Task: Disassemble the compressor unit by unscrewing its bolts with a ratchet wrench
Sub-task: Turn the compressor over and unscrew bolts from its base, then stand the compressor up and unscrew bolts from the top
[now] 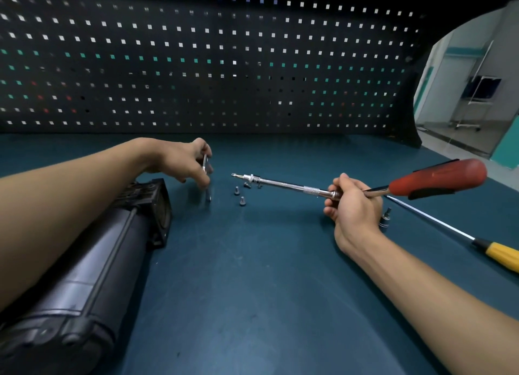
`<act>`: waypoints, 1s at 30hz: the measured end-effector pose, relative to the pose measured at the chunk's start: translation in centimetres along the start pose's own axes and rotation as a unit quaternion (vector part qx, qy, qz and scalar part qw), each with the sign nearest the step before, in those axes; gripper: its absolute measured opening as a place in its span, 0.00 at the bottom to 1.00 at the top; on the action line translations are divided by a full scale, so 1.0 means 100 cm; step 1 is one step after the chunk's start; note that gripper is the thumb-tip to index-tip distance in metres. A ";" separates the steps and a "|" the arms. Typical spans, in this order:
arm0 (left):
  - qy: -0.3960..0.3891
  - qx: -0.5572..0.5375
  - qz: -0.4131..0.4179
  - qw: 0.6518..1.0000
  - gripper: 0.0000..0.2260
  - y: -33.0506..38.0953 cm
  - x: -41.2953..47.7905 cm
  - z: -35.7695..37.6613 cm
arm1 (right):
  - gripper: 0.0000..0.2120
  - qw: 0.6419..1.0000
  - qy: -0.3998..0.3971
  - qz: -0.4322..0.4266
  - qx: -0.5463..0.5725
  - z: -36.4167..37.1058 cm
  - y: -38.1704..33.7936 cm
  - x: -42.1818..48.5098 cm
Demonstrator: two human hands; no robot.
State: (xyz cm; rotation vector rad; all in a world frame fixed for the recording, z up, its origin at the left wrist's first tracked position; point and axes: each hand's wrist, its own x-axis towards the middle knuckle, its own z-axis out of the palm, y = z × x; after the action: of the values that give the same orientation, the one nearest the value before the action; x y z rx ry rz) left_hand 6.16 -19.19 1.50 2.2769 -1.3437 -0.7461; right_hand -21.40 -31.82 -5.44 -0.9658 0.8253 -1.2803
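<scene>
The black cylindrical compressor unit lies on its side at the left of the blue table, partly under my left forearm. My left hand hovers beyond its far end, fingers pinched on a long silver bolt that hangs blurred just above the table. My right hand is shut on the ratchet wrench at its head; the red handle sticks out right and the chrome extension with a bit points left. Three loose bolts lie below the extension's tip.
A yellow-handled screwdriver lies on the table at the right, beside a small silver socket. A dark pegboard wall closes off the back of the table. The table's right edge opens onto a room.
</scene>
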 end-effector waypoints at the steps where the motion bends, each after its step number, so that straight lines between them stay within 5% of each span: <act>1: 0.000 0.000 -0.006 1.000 0.36 -0.001 0.000 -0.002 | 0.12 1.000 -0.001 -0.001 -0.002 0.000 0.000 0.001; 14: -0.011 0.172 -0.064 0.983 0.36 -0.026 0.006 -0.014 | 0.12 1.000 -0.008 -0.006 -0.013 0.001 0.003 0.003; 22: -0.028 0.219 -0.060 0.973 0.18 -0.023 0.001 -0.015 | 0.12 1.000 -0.015 -0.007 -0.025 0.002 0.002 0.002; 27: 0.041 0.212 -0.024 0.976 0.19 -0.016 -0.026 -0.024 | 0.12 0.999 -0.026 -0.003 -0.028 0.001 0.000 0.001; 30: 0.018 0.232 -0.011 0.972 0.25 -0.011 -0.061 -0.030 | 0.12 0.999 -0.035 -0.002 -0.027 0.002 0.000 0.001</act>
State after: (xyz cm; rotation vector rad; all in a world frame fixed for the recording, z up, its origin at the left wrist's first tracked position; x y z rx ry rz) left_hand 6.36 -13.08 4.74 2.6449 -1.6114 -0.4222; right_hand -21.18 -31.88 -5.37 -1.0501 0.8085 -1.2261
